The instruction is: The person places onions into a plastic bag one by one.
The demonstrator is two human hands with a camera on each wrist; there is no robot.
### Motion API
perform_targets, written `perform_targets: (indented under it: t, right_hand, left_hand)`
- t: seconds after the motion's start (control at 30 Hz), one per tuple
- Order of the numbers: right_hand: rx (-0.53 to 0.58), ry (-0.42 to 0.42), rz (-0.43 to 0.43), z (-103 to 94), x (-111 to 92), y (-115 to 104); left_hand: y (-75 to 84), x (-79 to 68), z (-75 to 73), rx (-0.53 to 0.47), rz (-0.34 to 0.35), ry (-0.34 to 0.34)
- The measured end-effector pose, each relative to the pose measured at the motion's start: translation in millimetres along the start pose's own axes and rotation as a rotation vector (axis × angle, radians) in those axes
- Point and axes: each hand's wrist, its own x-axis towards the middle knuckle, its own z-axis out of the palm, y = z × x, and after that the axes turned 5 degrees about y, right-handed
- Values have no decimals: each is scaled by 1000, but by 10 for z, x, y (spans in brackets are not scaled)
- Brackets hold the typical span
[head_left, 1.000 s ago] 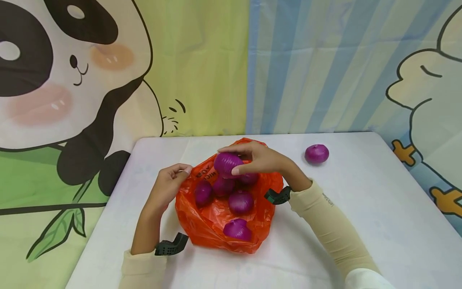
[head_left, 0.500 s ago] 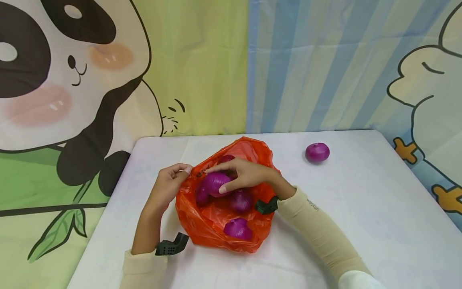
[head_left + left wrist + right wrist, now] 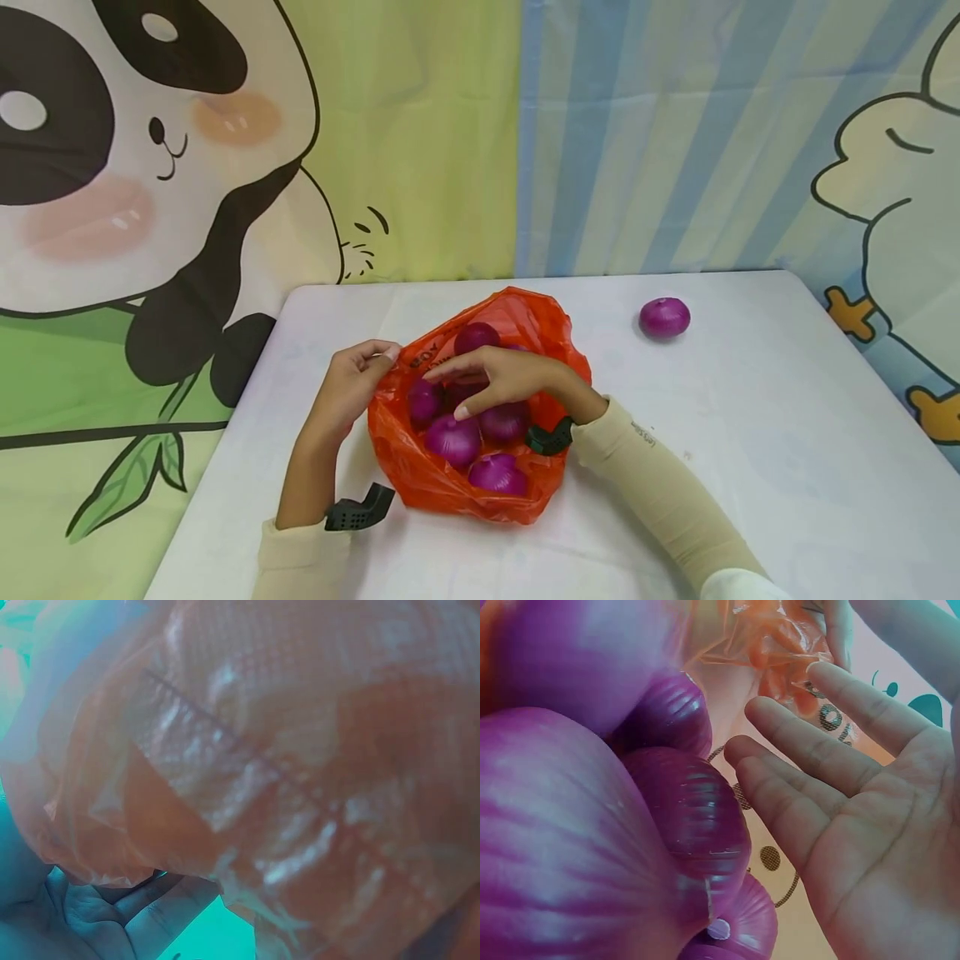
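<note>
An orange-red plastic bag [image 3: 412, 479] stands on the white table with its mouth spread, several purple onions inside. My left hand [image 3: 348, 383] pinches the bag's left rim between thumb and fingers. In the left wrist view, the crinkled bag wall [image 3: 247, 765] fills most of the picture. Over the onions reaches my right hand [image 3: 513, 375], its fingers extended and holding nothing. One onion [image 3: 453, 440] lies just below its thumb, toward the front of the bag. The right wrist view shows that palm [image 3: 885, 825] beside a cluster of onions [image 3: 555, 840], apart from them.
A single onion [image 3: 664, 317] lies outside the bag at the table's back right. Behind the white table [image 3: 750, 467] hangs a curtain [image 3: 427, 167] with cartoon animals. Black wrist cameras [image 3: 360, 508] are worn on both forearms.
My right hand has carried an onion from above the bag's back down toward its front left and let it go among the others. The left hand stays at the rim.
</note>
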Motion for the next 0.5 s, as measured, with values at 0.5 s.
perform_targets:
  t: [0.5]
  right_hand:
    - [36,40,-54,-53,-103,18]
  left_hand:
    - [29,-14,14,-1,-30,1]
